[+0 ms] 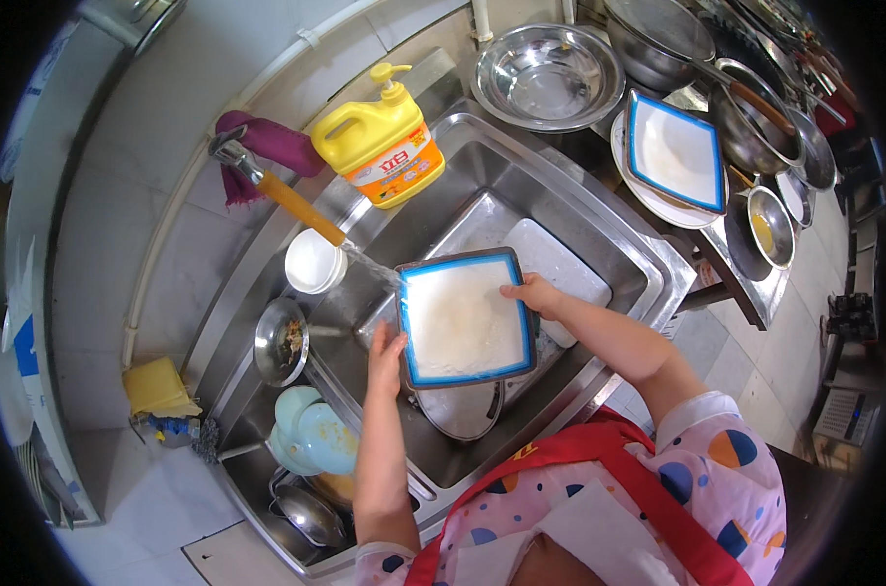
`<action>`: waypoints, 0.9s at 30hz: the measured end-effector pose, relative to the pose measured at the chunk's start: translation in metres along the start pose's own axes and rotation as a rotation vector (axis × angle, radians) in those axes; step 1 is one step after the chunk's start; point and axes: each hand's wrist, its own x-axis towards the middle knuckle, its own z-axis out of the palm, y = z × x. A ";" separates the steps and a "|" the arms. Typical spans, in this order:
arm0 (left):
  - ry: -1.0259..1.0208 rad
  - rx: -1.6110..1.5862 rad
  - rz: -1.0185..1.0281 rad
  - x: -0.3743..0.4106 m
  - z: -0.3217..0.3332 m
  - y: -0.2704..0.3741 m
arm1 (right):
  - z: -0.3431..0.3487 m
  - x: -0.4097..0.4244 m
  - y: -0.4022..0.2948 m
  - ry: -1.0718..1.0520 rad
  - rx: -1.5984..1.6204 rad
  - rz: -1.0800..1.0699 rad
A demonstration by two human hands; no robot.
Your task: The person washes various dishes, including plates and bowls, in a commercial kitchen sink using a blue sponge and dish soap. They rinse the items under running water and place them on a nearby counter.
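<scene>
A square white plate with a blue border and dark rim (461, 319) is held over the large basin of a steel sink. My right hand (534, 294) grips its right edge, thumb on top. At its left edge, my left hand (386, 359) has its fingers against the rim; whether it bears weight is unclear. Water runs from a tap with a yellow tube (300, 207) onto the plate's upper left corner. Beneath lie a white rectangular tray (560, 271) and an oval dish (460, 412) in the sink.
A yellow detergent bottle (384, 146), white bowls (312, 261) and a steel bowl with food scraps (271, 344) stand around the basin. Pale green dishes (318, 432) fill the smaller basin. At the right are a steel basin (548, 77) and another blue-bordered plate (674, 154) on stacked plates.
</scene>
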 end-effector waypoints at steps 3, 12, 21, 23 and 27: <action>-0.271 -0.537 -0.440 -0.007 -0.007 0.003 | 0.001 0.019 0.003 -0.080 -0.108 -0.033; -0.041 -0.667 -0.271 -0.034 0.023 0.009 | 0.047 0.028 -0.013 0.475 -0.804 -0.629; -0.027 -0.874 -0.199 -0.034 0.031 0.001 | 0.128 -0.005 0.026 -0.279 -1.017 -0.871; -0.070 -0.907 -0.250 -0.038 0.035 0.013 | 0.127 0.018 0.033 -0.293 -0.930 -0.986; -0.072 -0.734 -0.181 -0.046 0.033 0.008 | 0.109 0.022 -0.002 0.184 -1.287 -0.794</action>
